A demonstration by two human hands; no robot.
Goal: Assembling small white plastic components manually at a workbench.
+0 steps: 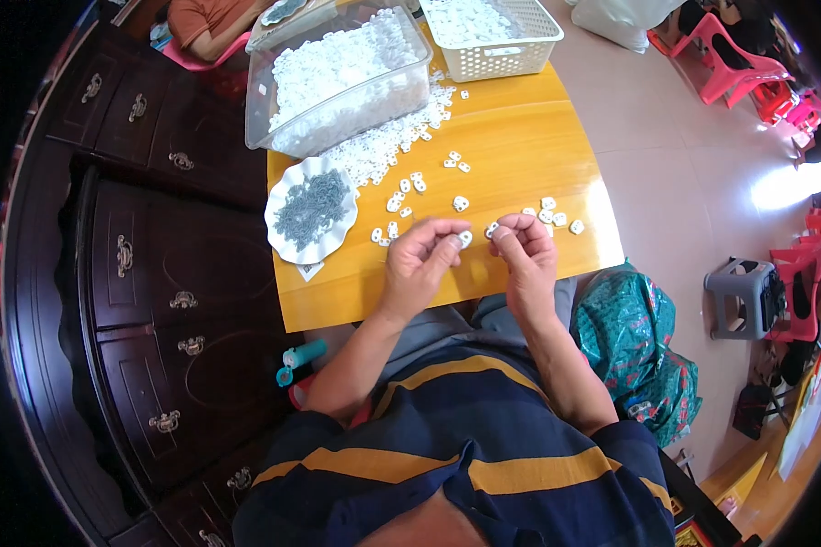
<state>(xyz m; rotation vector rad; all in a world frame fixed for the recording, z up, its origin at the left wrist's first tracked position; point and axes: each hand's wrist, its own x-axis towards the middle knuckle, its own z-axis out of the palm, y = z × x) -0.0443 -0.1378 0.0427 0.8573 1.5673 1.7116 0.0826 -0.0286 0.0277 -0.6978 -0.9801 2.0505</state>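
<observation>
My left hand [422,259] is closed in a pinch on a small white plastic piece [465,239] with dark holes. Close by on the right, my right hand [525,260] pinches a similar small white piece [492,230] between thumb and finger. Both hands are above the near part of the yellow wooden table [511,118]. Loose white pieces [417,181] of the same kind lie beyond my left hand, and another small group [546,216] rests beside my right hand. A scalloped white plate [284,239] at the left carries a heap of small dark grey parts [312,210].
A clear plastic bin [356,128] and a cream basket [493,64], both full of white pieces, stand at the far side. Dark wooden drawers [155,246] line the left. Green bags [625,319] and a grey stool [734,292] are at the right. Another person [205,27] sits far left.
</observation>
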